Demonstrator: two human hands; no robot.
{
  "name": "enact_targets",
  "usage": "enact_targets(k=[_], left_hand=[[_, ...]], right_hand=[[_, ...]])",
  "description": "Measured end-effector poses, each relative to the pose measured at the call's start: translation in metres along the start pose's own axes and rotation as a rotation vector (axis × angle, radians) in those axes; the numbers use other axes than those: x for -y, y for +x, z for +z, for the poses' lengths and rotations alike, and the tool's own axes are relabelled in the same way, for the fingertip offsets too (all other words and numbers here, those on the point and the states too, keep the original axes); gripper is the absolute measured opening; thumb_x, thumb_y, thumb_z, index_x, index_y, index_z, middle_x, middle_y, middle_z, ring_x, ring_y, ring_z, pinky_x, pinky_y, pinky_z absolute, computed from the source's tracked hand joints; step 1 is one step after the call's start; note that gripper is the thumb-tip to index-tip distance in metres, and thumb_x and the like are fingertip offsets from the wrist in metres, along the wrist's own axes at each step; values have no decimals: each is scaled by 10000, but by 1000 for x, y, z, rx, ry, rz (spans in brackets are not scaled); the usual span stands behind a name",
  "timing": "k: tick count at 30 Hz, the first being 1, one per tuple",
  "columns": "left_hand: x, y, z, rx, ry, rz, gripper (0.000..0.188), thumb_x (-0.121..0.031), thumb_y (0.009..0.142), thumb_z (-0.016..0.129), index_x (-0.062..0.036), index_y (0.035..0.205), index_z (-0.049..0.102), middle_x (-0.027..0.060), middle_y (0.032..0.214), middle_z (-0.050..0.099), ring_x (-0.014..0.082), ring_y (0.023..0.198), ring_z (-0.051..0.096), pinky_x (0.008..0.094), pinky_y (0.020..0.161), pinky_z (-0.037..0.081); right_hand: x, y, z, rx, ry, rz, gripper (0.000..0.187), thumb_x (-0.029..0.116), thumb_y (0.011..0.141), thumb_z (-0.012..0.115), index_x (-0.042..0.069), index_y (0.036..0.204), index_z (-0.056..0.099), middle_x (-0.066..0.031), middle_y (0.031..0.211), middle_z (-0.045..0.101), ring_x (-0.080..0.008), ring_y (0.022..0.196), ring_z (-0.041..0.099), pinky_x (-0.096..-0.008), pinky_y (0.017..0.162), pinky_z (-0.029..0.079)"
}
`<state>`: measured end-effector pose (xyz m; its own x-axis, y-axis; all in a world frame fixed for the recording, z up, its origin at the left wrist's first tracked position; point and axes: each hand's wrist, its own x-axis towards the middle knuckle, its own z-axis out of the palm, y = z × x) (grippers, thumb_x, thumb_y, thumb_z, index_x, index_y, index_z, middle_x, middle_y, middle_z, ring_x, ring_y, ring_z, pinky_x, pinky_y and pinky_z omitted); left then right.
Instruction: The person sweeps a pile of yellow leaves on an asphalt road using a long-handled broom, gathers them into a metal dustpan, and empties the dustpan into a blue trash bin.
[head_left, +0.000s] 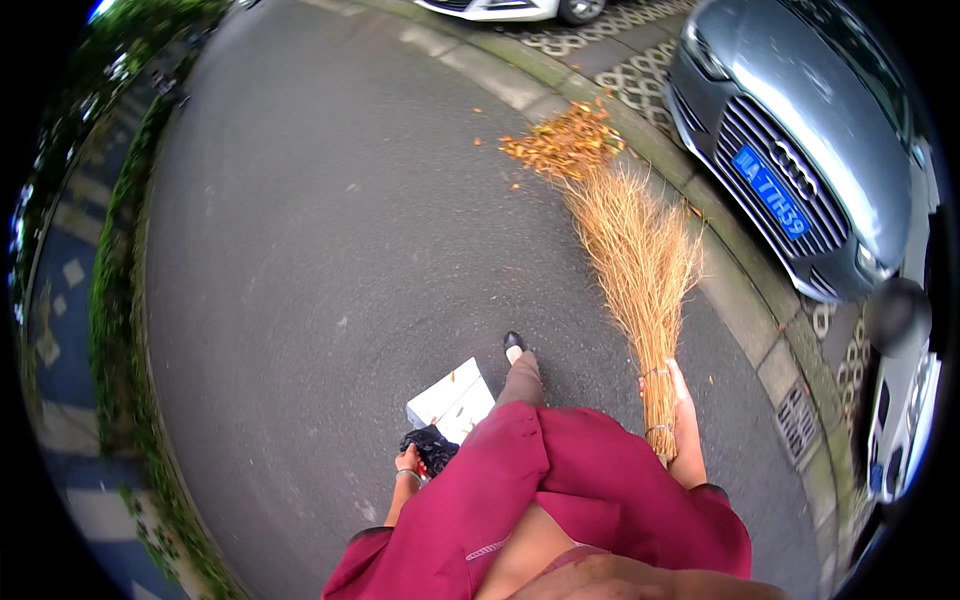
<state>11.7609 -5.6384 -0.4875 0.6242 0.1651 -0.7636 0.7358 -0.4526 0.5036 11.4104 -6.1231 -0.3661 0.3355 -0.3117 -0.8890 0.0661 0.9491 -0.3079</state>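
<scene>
My right hand (683, 400) is closed round the bound lower part of a straw broom (645, 260), whose bristles fan out ahead of me. The bristle tips reach a heap of orange-brown leaves (565, 142) on the road by the kerb. At my left side, my left hand (408, 459) is closed on bunched black plastic (432, 450), which looks like a bag. Beside it is a white dustpan-like box (452, 400) with a few leaf bits on it. How the box is held is hidden behind the plastic and my clothing.
A stone kerb (740, 290) curves along the right, with a drain grate (797, 420) beside it. Beyond it a grey car (800, 130) and white cars (905, 420) are parked on patterned paving. Grey asphalt (300, 250) stretches left to a low hedge (120, 260).
</scene>
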Motion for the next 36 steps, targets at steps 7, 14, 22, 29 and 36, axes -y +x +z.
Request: enact_targets(k=[7,14,22,29,36], left_hand=[[-241,81,102,101,274,56,305,-283,824,531,-28,672,458,52,492,406,190,357,408,346,314,376],[-422,190,187,313,390,171,295,-274,829,544,-38,675,455,39,489,410,161,358,403,311,316,374],[-591,251,231,310,444,290,311,-305,823,561,-72,654,443,10,489,421,120,348,387,263,313,344],[-696,308,251,316,468,365,316,-299,817,576,-99,628,420,-13,486,420,81,358,367,223,321,304],[-736,406,252,417,429,286,301,-296,815,568,-102,633,428,-24,468,401,82,346,363,225,308,275]], right_hand=[[-11,24,15,-80,576,-281,609,538,676,567,-15,916,482,-122,740,538,-208,608,544,-315,542,475],[27,107,21,-227,933,-354,557,533,665,583,45,914,485,-118,738,527,-226,625,544,-326,539,489],[172,268,152,-292,552,-62,554,595,657,512,95,893,546,-113,690,575,-241,566,553,-366,498,474],[193,268,317,-146,592,-179,589,559,708,502,35,977,500,-123,713,554,-213,584,554,-321,513,483],[152,193,486,-171,499,-46,562,536,702,473,54,987,516,-122,706,568,-220,590,566,-339,528,475]])
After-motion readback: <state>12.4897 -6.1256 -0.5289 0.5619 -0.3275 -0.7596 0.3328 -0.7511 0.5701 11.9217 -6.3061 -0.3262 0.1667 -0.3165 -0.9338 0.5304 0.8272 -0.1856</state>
